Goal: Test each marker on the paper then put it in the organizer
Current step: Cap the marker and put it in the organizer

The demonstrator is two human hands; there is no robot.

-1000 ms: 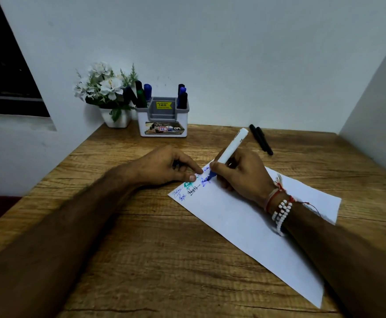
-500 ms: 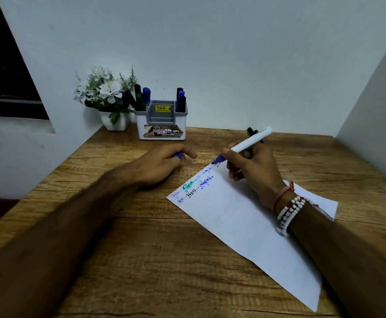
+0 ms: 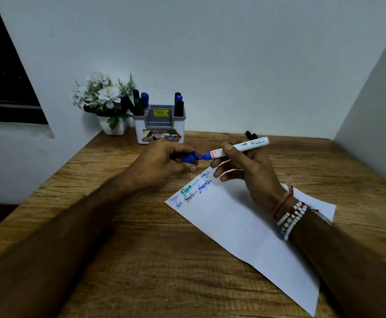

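Observation:
My right hand [image 3: 249, 171] grips a white marker [image 3: 247, 146] with a blue tip, held level above the far end of the paper [image 3: 244, 226]. My left hand [image 3: 162, 164] pinches the blue cap [image 3: 188, 157], whose mouth sits at the marker's tip. The paper lies slantwise on the desk with blue, green and black scribbles at its far left corner. The grey and white organizer [image 3: 159, 128] stands at the back by the wall and holds several capped markers. Two black markers [image 3: 251, 136] lie on the desk behind my right hand, mostly hidden.
A white pot of white flowers [image 3: 104, 104] stands just left of the organizer. The wooden desk [image 3: 141, 260] meets walls at the back and on the right. A dark window is at the far left.
My right hand lifted the marker off the paper and turned it level. My left hand left the paper's corner and brought the blue cap up to the marker's tip.

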